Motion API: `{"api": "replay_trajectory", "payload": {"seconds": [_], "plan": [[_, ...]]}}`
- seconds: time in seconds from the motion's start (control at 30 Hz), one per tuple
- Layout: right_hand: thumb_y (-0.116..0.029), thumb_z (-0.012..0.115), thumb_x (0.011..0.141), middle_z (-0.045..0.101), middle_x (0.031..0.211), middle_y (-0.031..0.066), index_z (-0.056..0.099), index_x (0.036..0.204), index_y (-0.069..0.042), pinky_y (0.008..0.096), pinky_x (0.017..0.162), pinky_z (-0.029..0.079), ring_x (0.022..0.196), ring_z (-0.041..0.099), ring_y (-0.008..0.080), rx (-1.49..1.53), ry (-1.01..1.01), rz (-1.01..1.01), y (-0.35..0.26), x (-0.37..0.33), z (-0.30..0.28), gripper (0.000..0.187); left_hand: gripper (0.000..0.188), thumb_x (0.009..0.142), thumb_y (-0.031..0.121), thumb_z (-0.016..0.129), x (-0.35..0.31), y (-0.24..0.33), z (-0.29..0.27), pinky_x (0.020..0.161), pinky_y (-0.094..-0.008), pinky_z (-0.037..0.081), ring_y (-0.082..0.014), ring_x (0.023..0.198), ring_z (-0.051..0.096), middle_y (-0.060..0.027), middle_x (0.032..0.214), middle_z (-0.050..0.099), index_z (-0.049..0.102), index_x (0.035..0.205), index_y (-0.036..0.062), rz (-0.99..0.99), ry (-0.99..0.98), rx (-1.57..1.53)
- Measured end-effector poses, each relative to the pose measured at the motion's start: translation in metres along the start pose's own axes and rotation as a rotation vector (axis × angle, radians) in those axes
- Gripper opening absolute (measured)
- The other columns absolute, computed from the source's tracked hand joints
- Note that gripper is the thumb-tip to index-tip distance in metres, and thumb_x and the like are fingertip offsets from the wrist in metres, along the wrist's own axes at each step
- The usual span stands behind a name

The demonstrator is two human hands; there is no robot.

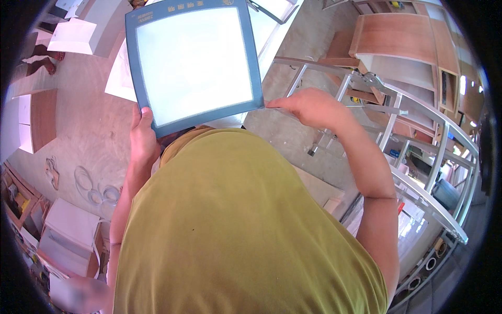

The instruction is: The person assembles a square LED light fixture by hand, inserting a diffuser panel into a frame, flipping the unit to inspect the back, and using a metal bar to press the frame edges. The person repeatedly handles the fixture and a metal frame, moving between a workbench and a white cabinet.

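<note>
A flat square panel (pixel 194 63) with a dark blue border and a bright white middle is held up in front of my body. My left hand (pixel 144 131) grips its lower left corner, the thumb on the front face and the other fingers behind. At the lower right corner, my right hand (pixel 314 108) is closed, its fingertips pinching the panel's edge. Part of the grip there is hidden behind the hand. Beyond the panel lies a white surface (pixel 119 78), mostly covered by it.
A silver metal frame (pixel 443 152) with rungs stands close at my right. Wooden cabinets (pixel 397 34) are behind it. White boxes (pixel 78 34) and another person's legs (pixel 44 60) are at far left. Coiled cable (pixel 97 195) lies on the floor, near a white cabinet (pixel 68 240).
</note>
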State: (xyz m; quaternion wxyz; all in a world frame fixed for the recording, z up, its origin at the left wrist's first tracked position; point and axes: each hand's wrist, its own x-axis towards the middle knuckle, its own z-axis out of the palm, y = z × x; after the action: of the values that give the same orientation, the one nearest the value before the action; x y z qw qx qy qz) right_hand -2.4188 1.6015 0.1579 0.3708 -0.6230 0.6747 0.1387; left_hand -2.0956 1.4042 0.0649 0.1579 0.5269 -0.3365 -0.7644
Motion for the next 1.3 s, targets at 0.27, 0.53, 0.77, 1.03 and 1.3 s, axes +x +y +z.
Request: {"api": "replay_trajectory", "payload": {"seconds": [0.27,0.53,0.77,1.03,1.3], "plan": [[0.004,0.059,0.087,0.069,0.091,0.0158,0.060,0.137,-0.033,0.0490,0.072,0.054,0.086,0.067,0.0375,-0.031,-0.054,0.050,-0.018,0.005,-0.009,0.063,0.049,0.112,0.029,0.032,0.001,-0.002,-0.004,0.078,-0.0498,0.060,-0.0342,0.108,0.064,-0.0196,0.133,0.054,0.029,0.156,0.0071,-0.012,-0.014,0.022],[0.008,0.056,0.083,0.070,0.089,0.0132,0.059,0.136,-0.030,0.0481,0.072,0.056,0.089,0.070,0.0356,-0.170,-0.050,0.101,-0.035,0.000,-0.011,0.065,0.049,0.112,0.031,0.032,0.007,-0.008,-0.006,0.077,-0.0481,0.060,-0.0334,0.108,0.064,-0.0186,0.132,0.055,0.030,0.155,0.0083,0.022,-0.009,-0.023],[0.006,0.056,0.084,0.069,0.088,0.0147,0.059,0.133,-0.026,0.0464,0.069,0.057,0.086,0.071,0.0356,-0.249,-0.113,0.141,-0.045,0.001,-0.021,0.059,0.050,0.112,0.033,0.033,0.001,-0.002,-0.003,0.074,-0.0462,0.059,-0.0321,0.106,0.065,-0.0179,0.130,0.055,0.030,0.155,0.0092,-0.018,-0.002,0.016],[0.006,0.056,0.084,0.070,0.085,0.0148,0.061,0.131,-0.024,0.0478,0.068,0.056,0.084,0.070,0.0363,-0.233,-0.103,0.127,-0.041,0.002,-0.016,0.056,0.048,0.112,0.032,0.034,0.006,-0.007,-0.008,0.075,-0.0466,0.060,-0.0315,0.106,0.065,-0.0170,0.130,0.055,0.031,0.155,0.0089,0.017,-0.020,-0.014],[0.001,0.054,0.088,0.069,0.083,0.0156,0.062,0.130,-0.024,0.0495,0.067,0.055,0.081,0.070,0.0374,-0.206,-0.092,0.176,-0.057,0.002,-0.014,0.049,0.045,0.111,0.027,0.034,0.004,-0.010,-0.007,0.086,-0.0528,0.060,-0.0340,0.114,0.061,-0.0165,0.131,0.054,0.035,0.152,0.0080,0.027,-0.002,-0.073]]}}
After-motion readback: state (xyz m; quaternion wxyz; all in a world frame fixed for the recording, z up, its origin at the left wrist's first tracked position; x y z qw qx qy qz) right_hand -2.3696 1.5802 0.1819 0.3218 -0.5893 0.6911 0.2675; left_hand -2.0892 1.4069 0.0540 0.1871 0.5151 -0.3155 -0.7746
